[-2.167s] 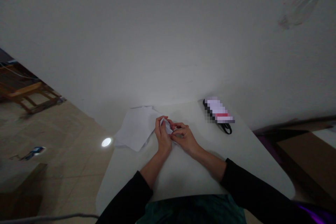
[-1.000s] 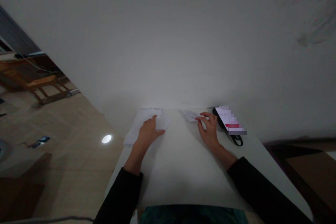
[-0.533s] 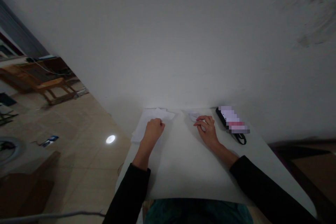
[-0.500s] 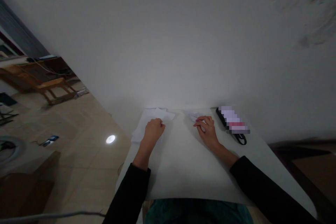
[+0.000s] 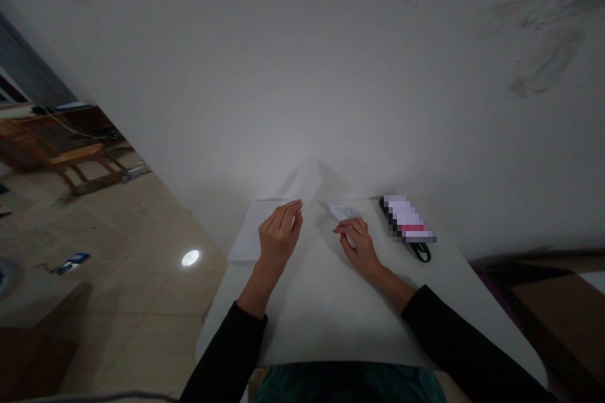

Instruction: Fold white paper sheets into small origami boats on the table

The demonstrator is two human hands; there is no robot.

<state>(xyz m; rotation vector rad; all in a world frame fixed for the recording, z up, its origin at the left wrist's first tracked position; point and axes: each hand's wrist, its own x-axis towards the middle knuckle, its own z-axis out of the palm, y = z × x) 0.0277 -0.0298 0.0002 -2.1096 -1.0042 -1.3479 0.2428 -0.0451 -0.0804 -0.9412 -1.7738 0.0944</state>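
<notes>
My left hand (image 5: 280, 231) is raised above the left side of the white table (image 5: 321, 315), its thumb and fingertips pressed together. A pale sheet of paper (image 5: 309, 184) seems to stand up from those fingertips, hard to tell from the wall. Under and behind this hand lies a stack of white paper (image 5: 246, 236). Over the middle right, my right hand (image 5: 362, 252) has bent fingers, with thumb and fingertips nearly meeting; anything between them is too small to make out. Just beyond its fingers sits a crumpled white paper (image 5: 343, 210).
A phone-like item (image 5: 409, 217) with a pixelated face and black strap loop (image 5: 423, 253) lies right of my right hand. The wall (image 5: 331, 75) meets the table's far edge. A wooden chair (image 5: 80, 157) stands on the tiled floor at left. Cardboard (image 5: 562, 308) is at lower right.
My left hand has turned from a fist to extended, pinched fingers, and the pale sheet now rises near the wall. My right hand is slightly nearer me, below the crumpled paper. The view has shifted.
</notes>
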